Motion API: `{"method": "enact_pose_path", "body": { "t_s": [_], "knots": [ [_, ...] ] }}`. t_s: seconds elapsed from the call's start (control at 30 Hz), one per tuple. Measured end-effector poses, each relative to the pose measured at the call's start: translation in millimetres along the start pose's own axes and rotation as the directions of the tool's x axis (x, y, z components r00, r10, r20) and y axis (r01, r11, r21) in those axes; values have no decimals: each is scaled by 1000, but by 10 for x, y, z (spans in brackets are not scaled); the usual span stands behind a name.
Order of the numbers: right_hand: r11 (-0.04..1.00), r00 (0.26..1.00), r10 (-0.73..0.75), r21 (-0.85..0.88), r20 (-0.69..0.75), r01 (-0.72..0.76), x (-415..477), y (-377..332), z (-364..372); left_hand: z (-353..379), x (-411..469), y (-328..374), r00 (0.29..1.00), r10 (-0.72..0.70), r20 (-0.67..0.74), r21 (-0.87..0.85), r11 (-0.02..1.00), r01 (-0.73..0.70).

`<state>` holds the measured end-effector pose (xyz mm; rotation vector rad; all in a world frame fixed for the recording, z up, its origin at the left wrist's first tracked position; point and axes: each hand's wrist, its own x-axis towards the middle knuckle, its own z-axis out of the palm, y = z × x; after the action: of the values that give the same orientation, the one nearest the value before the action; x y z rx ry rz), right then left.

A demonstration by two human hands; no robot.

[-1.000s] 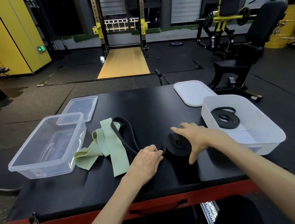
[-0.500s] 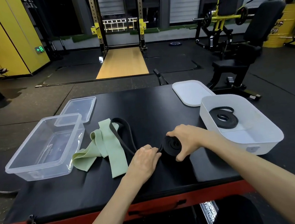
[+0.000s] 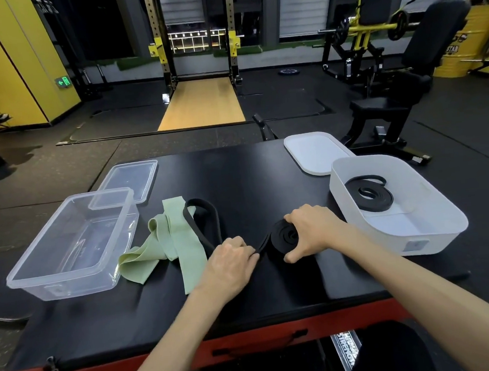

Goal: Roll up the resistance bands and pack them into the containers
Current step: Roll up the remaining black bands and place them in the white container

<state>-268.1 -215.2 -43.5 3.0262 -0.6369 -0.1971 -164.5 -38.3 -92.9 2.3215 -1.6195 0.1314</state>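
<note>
Black gym table (image 3: 237, 180): R hand (image 3: 314, 229) grips half-rolled black band (image 3: 282, 236), L hand (image 3: 229, 265) pinches its tail.

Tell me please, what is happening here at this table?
A person is rolling up a black band on the black table. The right hand grips the coiled part, and the left hand pinches the loose strap beside it. The rest of that band trails left over a green band, which lies unrolled. Another rolled band already lies in the white container. The clear container on the left looks empty.
</note>
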Motion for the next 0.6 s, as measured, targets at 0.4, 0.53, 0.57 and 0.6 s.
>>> {"method": "enact_pose_path", "body": {
  "t_s": [0.4, 0.53, 0.57, 0.6],
  "knots": [
    [987, 987, 155, 51, -48, -153, -76, -109, -32, -50, -19, 170, 998, 42, -49, 11, 999, -41],
    [970, 971, 224, 112, -77, -215, -107, -160, -18, -26, 14, 219, 998, -35, -49, 5, 999, 35],
    [964, 966, 244, 130, -85, -232, -110, -168, -18, -31, 43, 222, 996, -68, -59, 11, 998, 69],
    [959, 961, 260, 144, -97, -245, -111, -173, -22, -20, 71, 226, 993, -84, -77, 6, 996, 85]
  ]
}}
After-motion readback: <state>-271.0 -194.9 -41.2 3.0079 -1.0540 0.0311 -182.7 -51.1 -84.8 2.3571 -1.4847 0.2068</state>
